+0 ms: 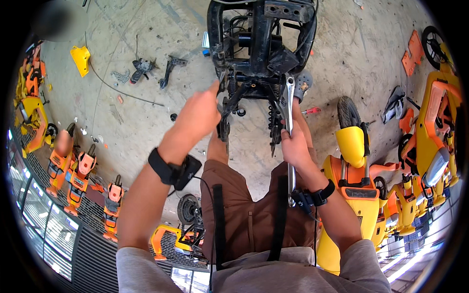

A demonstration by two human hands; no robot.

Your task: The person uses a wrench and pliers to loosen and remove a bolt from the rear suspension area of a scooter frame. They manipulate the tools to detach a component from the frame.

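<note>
A black scooter frame (261, 44) stands in front of me, with a coil-spring shock absorber (273, 122) hanging on its right side. My right hand (295, 146) is wrapped round the middle of a long silver wrench (290, 110). The wrench's upper end lies against the frame's lower right part, and its lower end reaches back over my thigh. At the frame's left side my left hand (199, 113) is closed. A thin greyish piece shows just above its fingers, but what it grips is hidden.
Loose metal parts (141, 68), a black bracket (171, 71) and a yellow panel (80, 59) lie on the concrete floor at left. A red-handled tool (311, 111) lies at right. Yellow scooters (354, 205) stand close on my right; orange ones (80, 176) stand at left.
</note>
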